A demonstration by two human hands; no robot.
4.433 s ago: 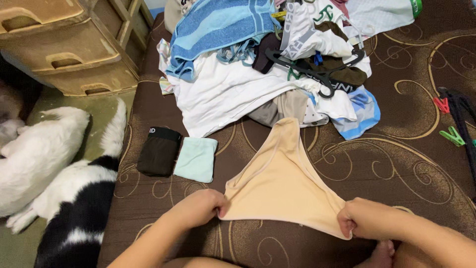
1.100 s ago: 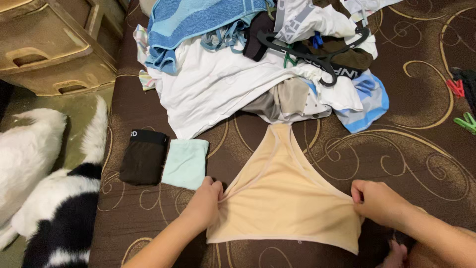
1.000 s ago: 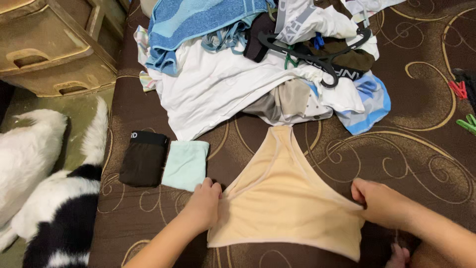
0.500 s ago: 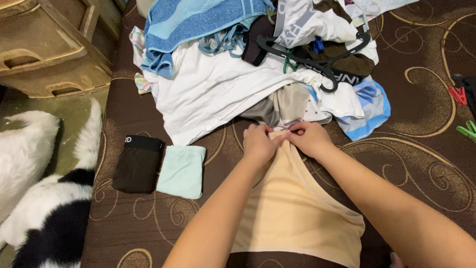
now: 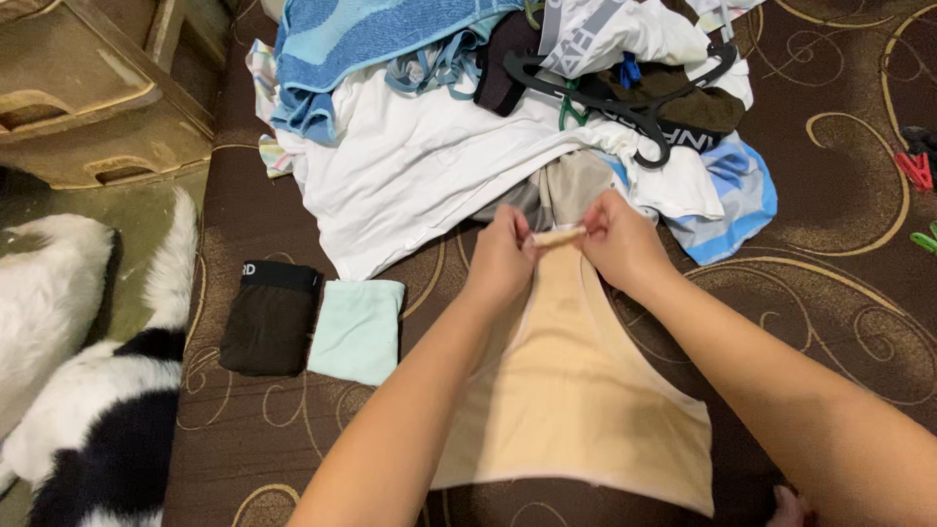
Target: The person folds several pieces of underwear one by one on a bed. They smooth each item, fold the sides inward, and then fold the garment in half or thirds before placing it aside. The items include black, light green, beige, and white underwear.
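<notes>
A pair of beige underwear (image 5: 576, 390) lies flat on the brown patterned mattress (image 5: 830, 293), its wide waistband nearest to the person. Both arms reach over it. The left hand (image 5: 506, 256) and the right hand (image 5: 615, 239) each pinch the narrow far end of the garment, fingers closed on the cloth and lifting it a little. To the left lie a folded mint-green piece (image 5: 357, 330) and a folded dark brown piece (image 5: 268, 317), side by side. Further away is a pile of unfolded laundry (image 5: 439, 156) with a black hanger (image 5: 625, 107) and a blue towel (image 5: 381, 39) on top. A beige plastic drawer unit (image 5: 98, 107) stands on the floor at the far left; its drawers are shut, so the contents are hidden. A black and white animal (image 5: 107, 429) lies beside the mattress.
</notes>
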